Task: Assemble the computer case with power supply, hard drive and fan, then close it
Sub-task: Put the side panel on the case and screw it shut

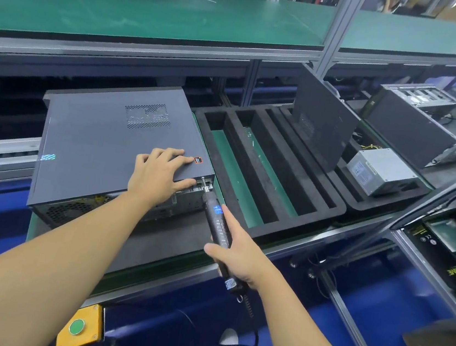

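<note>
The left hand (160, 174) presses flat on the computer case (96, 139); the right hand (239, 250) grips an electric screwdriver (216, 220), bit at the case's rear corner. The dark grey case lies closed on the counter (161, 240), vent perforated, orange sticker (197, 160) unreadable.

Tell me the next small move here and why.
Probably run the electric screwdriver to fasten the side panel: the panel already lies on the computer case, the left hand presses flat near that rear corner, and the right hand grips the driver with its bit at the rear edge.
</note>
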Action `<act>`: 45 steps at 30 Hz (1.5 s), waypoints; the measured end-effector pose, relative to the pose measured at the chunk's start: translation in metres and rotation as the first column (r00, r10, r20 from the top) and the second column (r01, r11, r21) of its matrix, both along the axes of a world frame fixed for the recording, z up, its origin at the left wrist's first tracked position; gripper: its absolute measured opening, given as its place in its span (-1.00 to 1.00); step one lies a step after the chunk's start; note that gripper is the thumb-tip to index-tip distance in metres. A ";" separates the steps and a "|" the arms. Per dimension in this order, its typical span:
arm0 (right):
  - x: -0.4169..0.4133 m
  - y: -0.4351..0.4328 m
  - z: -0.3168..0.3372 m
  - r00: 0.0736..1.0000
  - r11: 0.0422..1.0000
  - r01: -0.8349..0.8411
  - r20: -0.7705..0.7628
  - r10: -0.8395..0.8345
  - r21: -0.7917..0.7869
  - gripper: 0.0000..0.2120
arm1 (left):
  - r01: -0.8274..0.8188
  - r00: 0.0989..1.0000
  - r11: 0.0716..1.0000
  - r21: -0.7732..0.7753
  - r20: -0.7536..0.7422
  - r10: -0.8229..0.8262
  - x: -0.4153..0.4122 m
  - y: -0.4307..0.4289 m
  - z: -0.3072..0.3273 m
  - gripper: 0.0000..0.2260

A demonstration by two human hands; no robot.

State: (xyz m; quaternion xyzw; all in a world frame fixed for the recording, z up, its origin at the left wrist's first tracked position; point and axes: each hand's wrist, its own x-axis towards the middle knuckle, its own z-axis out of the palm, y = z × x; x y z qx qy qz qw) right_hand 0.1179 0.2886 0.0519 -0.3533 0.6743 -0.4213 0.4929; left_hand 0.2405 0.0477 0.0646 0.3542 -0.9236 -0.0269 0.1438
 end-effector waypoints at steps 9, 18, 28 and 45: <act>-0.017 0.027 -0.012 0.992 0.994 0.071 0.110 -0.062 -0.083 -0.18 | -0.007 0.995 1.000 -0.020 -0.102 0.005 -0.008 0.013 0.000 -0.63; -0.113 0.021 -0.028 0.953 0.967 0.235 0.220 -0.208 -0.104 -0.21 | 0.387 0.880 0.913 0.127 -0.347 -0.325 -0.105 0.054 0.014 -0.82; -0.224 -0.019 -0.068 0.964 0.991 0.123 0.243 -0.108 -0.048 -0.30 | 0.054 0.912 0.903 0.427 0.347 -0.219 -0.220 0.018 -0.053 -0.66; -0.279 -0.072 -0.115 0.938 0.999 0.037 0.345 -0.041 0.018 -0.37 | 0.038 0.479 0.989 0.143 0.866 -0.144 -0.275 -0.009 -0.137 -0.93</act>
